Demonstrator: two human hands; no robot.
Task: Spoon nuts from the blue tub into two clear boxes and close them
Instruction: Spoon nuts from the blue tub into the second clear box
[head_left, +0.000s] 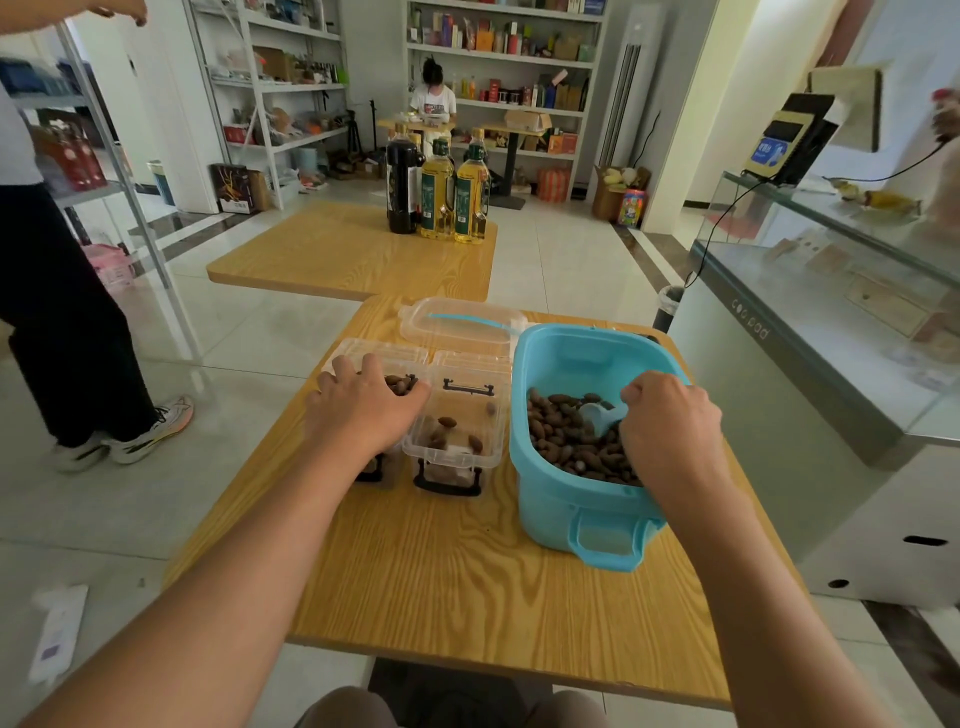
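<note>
head view, looking down on a wooden table (457, 571); at right we see the blue tub (587, 499), its base covered with brown nuts (561, 441); our right hand (670, 421) reaches into the tub with fingers curled round the handle of a pale blue scoop (597, 418), whose bowl sits among the nuts; beside the tub, on its left, stand two clear boxes, touching each other, lids hinged back; the right clear box (457, 441) holds only a few nuts and shows a black latch at its near edge; the left clear box (379, 374) is largely covered by our left hand (363, 410), which rests on top with fingers spread over its far rim, nuts visible just beyond the fingertips; behind the boxes lies a clear tub lid (462, 325) with a blue strip; on a second table farther off stand three bottles (439, 192); a standing person (57, 291) is at far left.
</note>
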